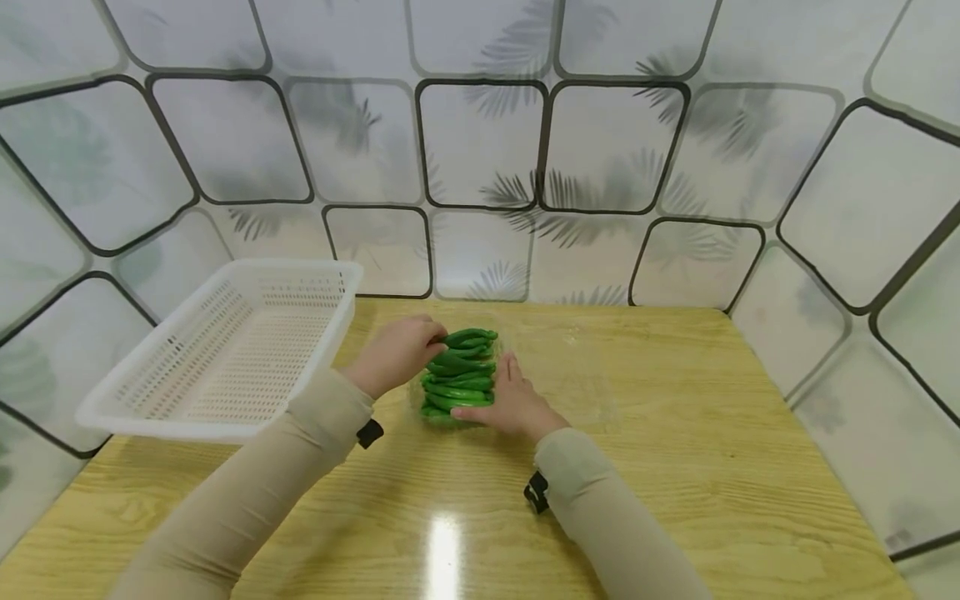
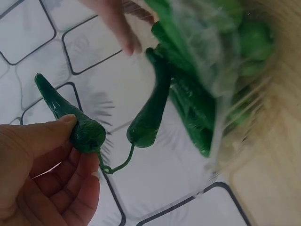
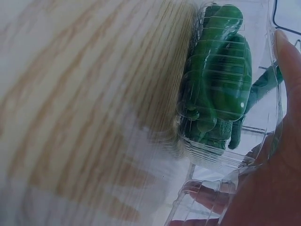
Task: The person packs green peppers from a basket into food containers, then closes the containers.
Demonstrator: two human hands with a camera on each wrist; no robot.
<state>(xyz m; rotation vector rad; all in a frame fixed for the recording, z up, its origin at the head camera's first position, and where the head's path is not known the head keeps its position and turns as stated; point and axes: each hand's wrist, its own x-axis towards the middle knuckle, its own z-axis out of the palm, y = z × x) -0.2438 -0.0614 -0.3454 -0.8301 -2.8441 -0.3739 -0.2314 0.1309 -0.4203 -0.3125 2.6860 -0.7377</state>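
My left hand (image 1: 396,354) pinches a dark green chili pepper (image 2: 87,132) between thumb and fingers. A thin green stem or cord links it to a second pepper (image 2: 151,110), which leans against the others in the left wrist view. Several more green peppers (image 1: 459,385) lie in a row inside a clear plastic clamshell box (image 3: 263,134). Its transparent lid (image 1: 573,375) is folded back flat to the right. My right hand (image 1: 517,406) rests against the box's near right corner, the thumb extended along the near rim and the fingers pointing forward along the right side.
A white perforated plastic basket (image 1: 330,337) stands to the left, with nothing visible inside. Everything sits on a wood-grain table (image 1: 712,467). Behind and at both sides rises a patterned wall covering (image 1: 480,142) with leaf prints.
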